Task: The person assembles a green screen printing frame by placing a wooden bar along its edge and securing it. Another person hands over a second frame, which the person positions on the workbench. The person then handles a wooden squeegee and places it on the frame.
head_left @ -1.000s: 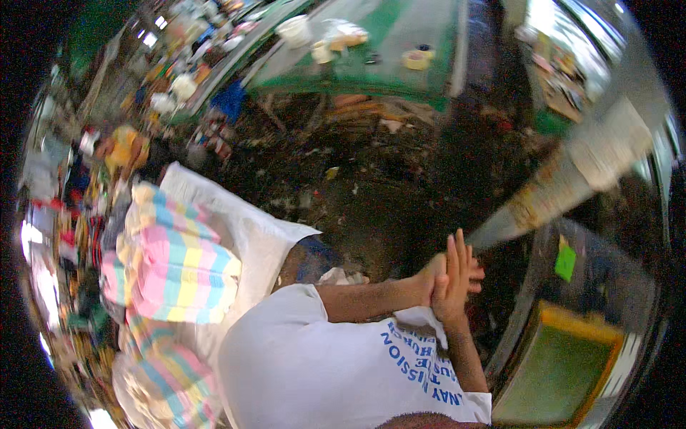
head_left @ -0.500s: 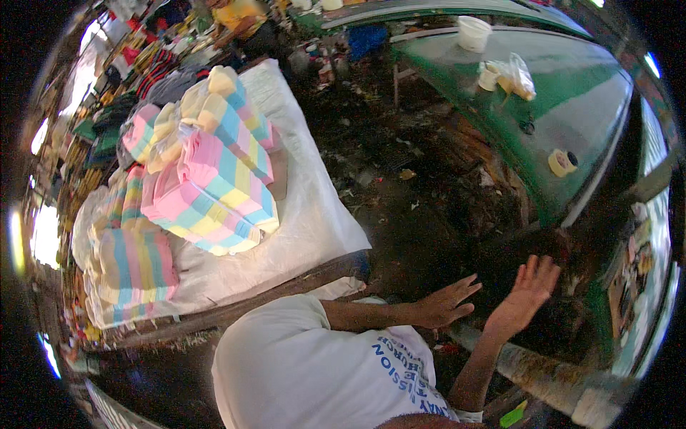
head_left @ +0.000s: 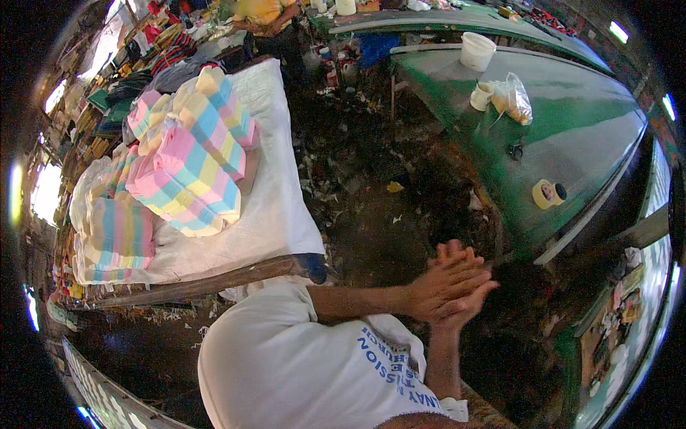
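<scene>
My left hand (head_left: 437, 289) lies across my right hand (head_left: 463, 309), palm against palm, in front of my white shirt. Its fingers are stretched out over the right palm. The right fingers, extended too, show partly above the left ones, and the inner faces of both palms are hidden. I see nothing held in either hand. To the left, stacks of folded cloth (head_left: 193, 168) in pink, blue, yellow and cream bands rest on a white-covered table (head_left: 279, 222).
A green-topped table (head_left: 457, 93) stands at the right. On it are a white bucket (head_left: 477, 51), a small cup (head_left: 481, 96), a plastic bag (head_left: 516, 100), scissors (head_left: 515, 151) and tape rolls (head_left: 547, 194). Scraps litter the dark floor (head_left: 379, 193). A person in yellow (head_left: 264, 16) stands far off.
Both hands were apart with fingers spread; now they have come together, the right moving left toward the other. The view has shifted a little.
</scene>
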A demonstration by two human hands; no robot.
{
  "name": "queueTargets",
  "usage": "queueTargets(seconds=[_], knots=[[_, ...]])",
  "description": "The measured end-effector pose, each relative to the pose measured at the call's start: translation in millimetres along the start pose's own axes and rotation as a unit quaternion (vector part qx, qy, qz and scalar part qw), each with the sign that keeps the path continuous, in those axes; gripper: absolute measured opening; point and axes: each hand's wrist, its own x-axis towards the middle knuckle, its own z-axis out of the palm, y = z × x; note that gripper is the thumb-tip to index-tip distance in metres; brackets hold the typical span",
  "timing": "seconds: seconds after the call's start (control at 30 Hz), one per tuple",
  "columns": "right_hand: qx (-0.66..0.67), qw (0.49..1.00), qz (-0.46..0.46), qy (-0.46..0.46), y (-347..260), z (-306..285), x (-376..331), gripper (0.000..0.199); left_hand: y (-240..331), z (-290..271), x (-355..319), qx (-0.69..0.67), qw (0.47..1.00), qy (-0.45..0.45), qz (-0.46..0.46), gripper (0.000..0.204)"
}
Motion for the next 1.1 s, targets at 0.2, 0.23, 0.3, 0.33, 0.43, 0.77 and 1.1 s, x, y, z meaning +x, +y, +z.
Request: queueTargets(seconds=[0.2,0.23,0.3,0.33,0.43,0.77,1.1], knots=[[-0.264,0.915,-0.301,0.048,-128,-49,70,0.077,-16,60,-11,-0.130,0.978,-0.043,-0.157,0.051],[-0.307,0.909,-0.281,0.011,-135,-48,73,0.074,-19,54,-11,-0.195,0.952,-0.099,-0.216,0.048],[-0.350,0.904,-0.240,-0.051,-137,-38,72,0.067,-25,42,4,-0.195,0.948,-0.164,-0.192,0.043],[-0.340,0.917,-0.173,-0.120,-132,-29,68,0.066,-27,34,17,-0.133,0.970,-0.170,-0.109,0.040],[-0.273,0.953,-0.047,-0.122,-96,-7,47,0.057,-32,-8,56,0.061,0.997,-0.043,0.016,0.036],[-0.096,0.987,-0.115,0.062,-78,-39,109,0.079,-65,3,111,-0.003,0.991,0.126,0.051,0.068],[-0.464,0.837,-0.289,-0.007,-37,30,197,0.083,-147,13,45,-0.418,0.865,0.091,-0.264,0.086]])
